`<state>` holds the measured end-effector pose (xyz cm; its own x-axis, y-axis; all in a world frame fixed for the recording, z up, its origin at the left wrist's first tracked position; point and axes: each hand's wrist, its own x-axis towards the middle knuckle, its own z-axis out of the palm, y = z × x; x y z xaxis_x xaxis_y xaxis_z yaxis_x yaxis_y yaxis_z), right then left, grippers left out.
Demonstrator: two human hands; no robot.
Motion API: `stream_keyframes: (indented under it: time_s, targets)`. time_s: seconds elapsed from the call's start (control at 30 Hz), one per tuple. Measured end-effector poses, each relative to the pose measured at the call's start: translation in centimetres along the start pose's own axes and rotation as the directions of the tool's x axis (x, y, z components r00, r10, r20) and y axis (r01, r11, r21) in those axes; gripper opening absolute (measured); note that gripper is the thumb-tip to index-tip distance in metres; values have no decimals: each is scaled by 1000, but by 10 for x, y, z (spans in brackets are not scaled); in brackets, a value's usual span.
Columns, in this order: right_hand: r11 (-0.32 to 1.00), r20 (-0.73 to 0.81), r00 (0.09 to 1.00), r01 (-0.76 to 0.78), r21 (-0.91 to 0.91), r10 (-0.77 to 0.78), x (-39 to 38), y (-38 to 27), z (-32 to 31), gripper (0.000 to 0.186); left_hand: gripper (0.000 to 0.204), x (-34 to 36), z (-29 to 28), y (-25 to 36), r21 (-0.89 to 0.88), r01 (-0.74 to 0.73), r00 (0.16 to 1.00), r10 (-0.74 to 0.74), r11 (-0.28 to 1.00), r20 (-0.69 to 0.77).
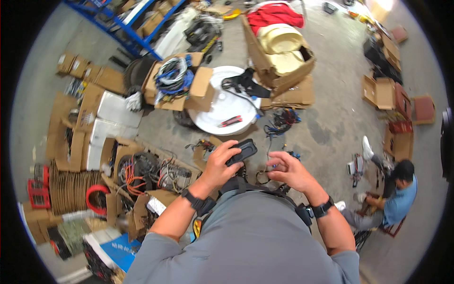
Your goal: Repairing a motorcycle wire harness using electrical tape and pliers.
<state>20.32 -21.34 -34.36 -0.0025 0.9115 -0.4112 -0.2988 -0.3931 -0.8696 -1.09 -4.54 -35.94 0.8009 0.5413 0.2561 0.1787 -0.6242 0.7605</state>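
Note:
My left hand (222, 163) grips a small black rectangular device (245, 149) in front of my waist. My right hand (288, 169) is just to the right of it, fingers apart and loosely bent, with nothing visibly held. Behind both hands, dark cables (283, 124) lie tangled on the concrete floor. Black straps are worn on both my wrists.
Ahead are a white round platform (203, 120), a box of coiled cables (175, 78) and a tall carton (307, 66). Boxes, cardboard (71, 189) and wiring crowd my left; blue shelving (151, 33) stands behind them. A person (397, 199) sits at right.

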Motion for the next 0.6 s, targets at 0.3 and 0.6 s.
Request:
stream_keyframes:
  time_s: [0.3, 0.6]
  targets:
    - [967, -171, 952, -254, 29, 255, 1, 57, -1, 46, 36, -31, -14, -192, 177, 477, 852, -403, 861, -335]
    - [884, -368, 804, -422, 198, 467, 1, 113, 10, 45, 36, -13, 33, -349, 290, 524, 845, -446, 801, -294]
